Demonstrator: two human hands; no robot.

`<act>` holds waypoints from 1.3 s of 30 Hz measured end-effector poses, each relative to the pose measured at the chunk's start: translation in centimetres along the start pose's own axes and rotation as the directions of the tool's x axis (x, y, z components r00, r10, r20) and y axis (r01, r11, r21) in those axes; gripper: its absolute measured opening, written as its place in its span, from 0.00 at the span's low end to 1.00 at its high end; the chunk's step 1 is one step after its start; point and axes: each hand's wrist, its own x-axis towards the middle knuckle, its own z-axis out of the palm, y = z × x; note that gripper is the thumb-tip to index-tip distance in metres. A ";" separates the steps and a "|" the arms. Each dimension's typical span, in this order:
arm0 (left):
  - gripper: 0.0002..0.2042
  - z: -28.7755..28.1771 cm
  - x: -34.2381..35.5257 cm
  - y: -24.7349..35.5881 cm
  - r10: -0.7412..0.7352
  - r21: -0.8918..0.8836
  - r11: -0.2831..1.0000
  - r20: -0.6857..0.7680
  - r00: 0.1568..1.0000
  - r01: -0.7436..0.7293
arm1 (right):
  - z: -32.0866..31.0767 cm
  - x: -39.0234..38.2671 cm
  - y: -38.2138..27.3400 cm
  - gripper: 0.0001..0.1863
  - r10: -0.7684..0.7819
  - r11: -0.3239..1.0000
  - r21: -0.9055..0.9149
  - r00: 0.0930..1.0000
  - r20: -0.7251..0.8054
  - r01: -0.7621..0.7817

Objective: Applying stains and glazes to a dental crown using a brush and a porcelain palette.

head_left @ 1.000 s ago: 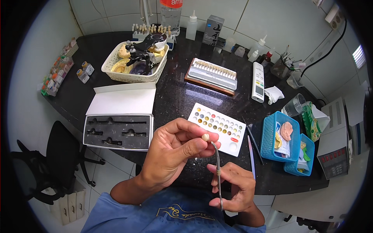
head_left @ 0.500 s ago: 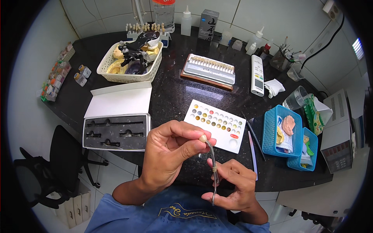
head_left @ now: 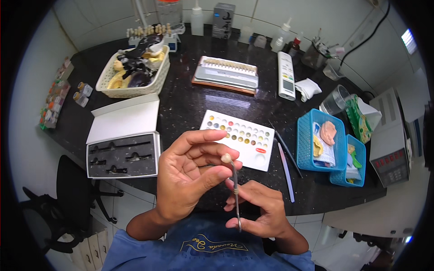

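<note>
A small cream-coloured tooth crown (head_left: 226, 158) sits at the upper end of a thin, curved metal tool (head_left: 236, 192), in front of the fingers of the left hand (head_left: 187, 180) and above the bench (head_left: 181, 115). The left hand's grip is wide, its index finger raised well apart from the thumb and the other fingers loosely curled behind the crown; whether any of them touches it, I cannot tell. The right hand (head_left: 262, 205) has a narrow grip, holding the lower part of the tool between thumb and fingers, so that it stands nearly upright. Just beyond the hands lies a white palette (head_left: 246, 159) with small wells of coloured paste, partly covered by the left fingers. To its right, a lilac stick (head_left: 285, 174) lies beside a dark slender tool (head_left: 290, 151), near a blue basket (head_left: 312, 165) bearing a pink dental model (head_left: 328, 133). On the left is an open white box (head_left: 126, 119) lined with dark foam. Behind that stands a cream basket (head_left: 131, 93) holding a black articulator (head_left: 140, 62), while a tooth shade guide (head_left: 226, 74) lies behind the palette.
</note>
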 end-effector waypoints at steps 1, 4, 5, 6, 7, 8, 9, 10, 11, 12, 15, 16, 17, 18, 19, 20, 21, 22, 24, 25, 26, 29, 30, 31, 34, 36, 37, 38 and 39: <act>0.21 -0.3 -0.1 -0.2 -0.031 0.032 0.999 0.027 0.999 0.030 | 0.1 0.1 0.1 0.33 -0.006 0.998 0.064 1.000 0.028 0.005; 0.20 -0.5 -0.3 -0.6 -0.129 0.100 0.987 0.030 0.991 0.126 | -0.2 -0.3 0.4 0.34 0.004 0.986 0.165 0.998 0.064 -0.014; 0.20 -0.7 -0.2 -0.8 -0.140 0.099 0.986 0.039 0.989 0.136 | -0.2 -0.4 0.5 0.31 0.057 0.972 0.224 0.996 0.067 -0.071; 0.18 -1.0 -0.1 -1.0 -0.198 0.115 0.975 0.057 0.979 0.190 | -0.2 -0.5 0.5 0.28 0.108 0.951 0.282 0.991 0.072 -0.124; 0.17 -1.2 0.0 -1.1 -0.251 0.132 0.962 0.068 0.966 0.240 | -0.1 -0.7 0.5 0.28 0.113 0.950 0.284 0.991 0.068 -0.128; 0.17 -1.2 0.0 -1.1 -0.256 0.133 0.960 0.070 0.964 0.246 | -0.1 -0.8 0.4 0.25 0.189 0.901 0.386 0.980 0.061 -0.198; 0.16 -1.2 0.0 -1.1 -0.278 0.178 0.950 0.113 0.954 0.255 | -0.1 -1.0 0.3 0.21 0.264 0.836 0.484 0.963 0.062 -0.260; 0.16 -1.3 -0.2 -1.1 -0.298 0.224 0.939 0.150 0.943 0.262 | -0.1 -1.1 0.2 0.21 0.267 0.833 0.487 0.962 0.063 -0.263; 0.13 -1.5 -0.4 -1.3 -0.325 0.199 0.936 0.160 0.932 0.292 | -0.2 -1.2 0.1 0.19 0.266 0.830 0.482 0.959 0.100 -0.281; 0.13 -1.8 -0.5 -1.7 -0.327 0.199 0.935 0.158 0.932 0.294 | -0.4 -1.3 0.0 0.16 0.265 0.828 0.476 0.955 0.137 -0.297; 0.10 -2.7 -0.7 -2.5 -0.322 -0.108 0.927 0.259 0.911 0.359 | -1.7 -0.1 -1.1 0.16 0.127 0.950 0.254 0.968 0.214 -0.181; 0.10 -2.8 -0.8 -2.6 -0.323 -0.110 0.927 0.258 0.911 0.360 | -2.0 0.0 -1.7 0.16 0.141 0.966 0.179 0.960 0.242 -0.187; 0.10 -2.8 -0.9 -2.7 -0.307 -0.136 0.930 0.230 0.924 0.342 | -2.2 0.0 -1.9 0.15 0.132 0.982 0.105 0.967 0.220 -0.158; 0.10 -2.9 -1.1 -2.7 -0.290 -0.162 0.932 0.202 0.936 0.324 | -2.8 -0.2 -2.4 0.15 0.134 0.982 0.103 0.966 0.221 -0.160; 0.10 -2.9 -1.0 -2.9 -0.285 -0.168 0.933 0.203 0.937 0.320 | -3.8 -0.2 -2.8 0.13 0.091 0.993 0.051 0.977 0.195 -0.102; 0.10 -3.0 -1.1 -2.8 -0.287 -0.173 0.932 0.185 0.940 0.319 | -4.4 -0.2 -3.1 0.12 0.045 0.999 -0.003 0.984 0.171 -0.045; 0.10 -3.2 -1.2 -2.8 -0.289 -0.178 0.932 0.167 0.943 0.317 | -4.3 -0.3 -3.2 0.10 -0.035 0.977 0.212 0.978 0.207 -0.010; 0.10 -3.3 -1.5 -2.7 -0.287 -0.182 0.931 0.173 0.942 0.317 | -3.8 -0.7 -3.9 0.08 -0.113 0.891 0.453 0.959 0.261 -0.019; 0.10 -3.6 -2.0 -2.5 -0.293 -0.150 0.939 0.128 0.947 0.311 | -3.5 -0.1 -3.7 0.07 -0.382 0.800 0.594 0.834 0.398 0.083; 0.10 -3.7 -2.2 -2.6 -0.284 -0.160 0.940 0.123 0.951 0.301 | -2.7 -0.3 -3.8 0.07 -0.382 0.803 0.591 0.833 0.400 0.085; 0.10 -3.4 -2.4 -2.4 -0.282 -0.164 0.939 0.139 0.949 0.303 | -1.4 -1.2 -4.5 0.07 -0.413 0.721 0.684 0.860 0.302 0.106; 0.10 -3.8 -2.9 -2.3 -0.269 -0.161 0.945 0.115 0.956 0.285 | 0.6 -1.2 -4.8 0.08 -0.427 0.613 0.773 0.891 0.151 0.163; 0.10 -4.0 -3.2 -2.3 -0.261 -0.162 0.947 0.113 0.959 0.277 | 0.8 -1.0 -4.9 0.09 -0.411 0.609 0.769 0.907 0.095 0.195; 0.10 -4.1 -3.5 -2.3 -0.264 -0.156 0.948 0.105 0.959 0.278 | 0.6 -0.7 -5.1 0.09 -0.421 0.610 0.767 0.902 0.098 0.201; 0.10 -4.1 -4.4 -2.2 -0.265 -0.152 0.948 0.104 0.959 0.279 | 0.1 -0.3 -5.5 0.09 -0.572 0.622 0.690 0.816 0.078 0.370; 0.09 -4.0 -4.7 -2.2 -0.294 -0.134 0.942 0.118 0.948 0.309 | 0.2 -0.7 -5.9 0.08 -0.635 0.602 0.616 0.772 -0.017 0.509; 0.09 -4.0 -4.8 -2.3 -0.302 -0.134 0.938 0.136 0.944 0.319 | 0.2 -0.9 -6.3 0.08 -0.631 0.610 0.601 0.775 -0.024 0.516; 0.10 -4.0 -5.0 -2.4 -0.289 -0.138 0.941 0.147 0.946 0.309 | 0.1 -0.9 -6.7 0.07 -0.607 0.660 0.528 0.793 -0.046 0.535; 0.10 -4.1 -5.6 -2.0 -0.271 -0.132 0.949 0.122 0.955 0.286 | 0.2 -0.4 -6.9 0.06 -0.589 0.687 0.483 0.806 -0.067 0.542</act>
